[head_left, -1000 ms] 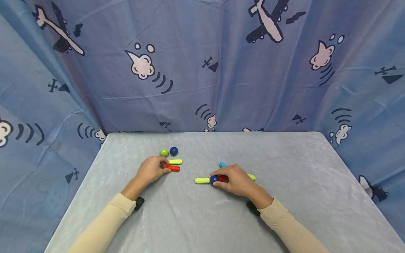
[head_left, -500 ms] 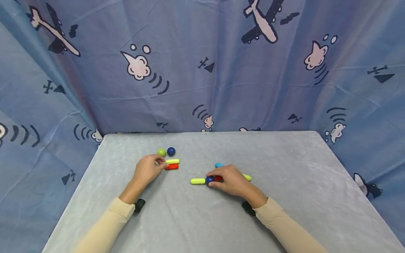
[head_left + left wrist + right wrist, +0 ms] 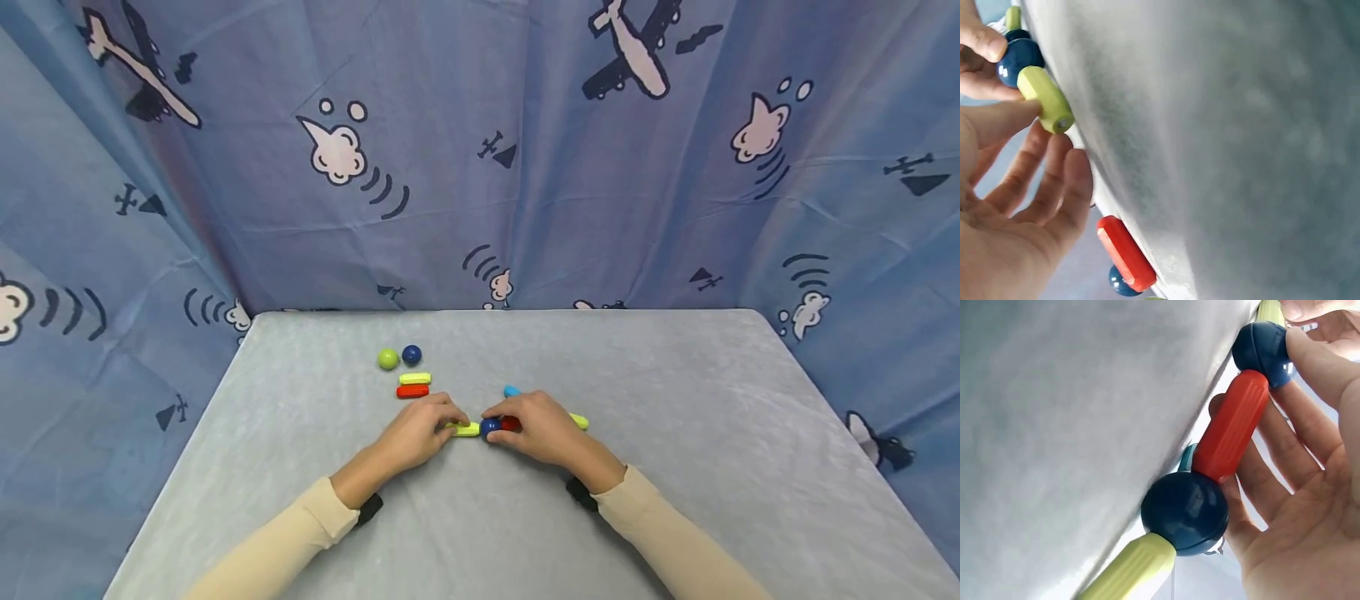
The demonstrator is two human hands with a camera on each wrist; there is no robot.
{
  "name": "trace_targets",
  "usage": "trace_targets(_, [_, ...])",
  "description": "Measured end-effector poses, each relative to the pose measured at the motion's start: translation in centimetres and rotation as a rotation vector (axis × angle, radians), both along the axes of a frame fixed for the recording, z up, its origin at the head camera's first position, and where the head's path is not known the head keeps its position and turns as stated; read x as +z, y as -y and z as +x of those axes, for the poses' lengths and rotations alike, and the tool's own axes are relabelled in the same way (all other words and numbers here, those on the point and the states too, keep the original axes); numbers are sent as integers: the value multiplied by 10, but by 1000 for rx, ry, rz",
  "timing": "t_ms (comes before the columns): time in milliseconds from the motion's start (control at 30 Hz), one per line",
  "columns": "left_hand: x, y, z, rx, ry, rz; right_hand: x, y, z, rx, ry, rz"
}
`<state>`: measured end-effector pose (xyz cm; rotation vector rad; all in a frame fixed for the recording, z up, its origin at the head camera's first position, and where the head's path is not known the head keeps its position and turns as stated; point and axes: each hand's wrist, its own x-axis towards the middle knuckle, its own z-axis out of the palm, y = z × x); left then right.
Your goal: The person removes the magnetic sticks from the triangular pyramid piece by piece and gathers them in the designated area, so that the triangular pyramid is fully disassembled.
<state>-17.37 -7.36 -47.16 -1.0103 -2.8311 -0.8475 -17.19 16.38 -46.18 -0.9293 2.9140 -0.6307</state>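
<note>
Magnetic-looking rods and balls form a chain on the table. My left hand (image 3: 420, 432) pinches the yellow-green rod (image 3: 1047, 100) at the chain's left end, thumb on its near side. That rod touches a dark blue ball (image 3: 490, 428), which my right hand (image 3: 542, 428) holds between thumb and fingers. From this ball a red rod (image 3: 1235, 425) leads to a second dark blue ball (image 3: 1185, 512), then to another yellow-green rod (image 3: 1132, 569). A light blue rod (image 3: 512, 391) shows behind the right hand, mostly hidden by it.
At the back left lie a loose red rod (image 3: 412, 391) and a yellow rod (image 3: 415, 378), side by side. Behind them sit a green ball (image 3: 387, 359) and a dark blue ball (image 3: 411, 355). A patterned curtain (image 3: 435, 167) hangs beyond the grey-covered table (image 3: 637, 358).
My left hand has let go of the loose red rod, now lying along the yellow one, and has moved right and nearer to the chain's end rod. The right hand keeps its hold on the ball.
</note>
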Motion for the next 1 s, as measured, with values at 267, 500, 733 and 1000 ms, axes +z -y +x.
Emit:
trace_targets(267, [-2, -1, 3, 38, 54, 45, -1, -2, 3, -9, 22, -17])
trace_targets(500, [-4, 0, 5, 43, 20, 9, -3, -1, 2, -19, 19, -23])
trace_targets(733, [-4, 1, 9, 105, 7, -38, -4, -2, 1, -31, 13, -38])
trace_targets(1000, [2, 11, 23, 178, 3, -97, -4, 0, 6, -35, -37, -7])
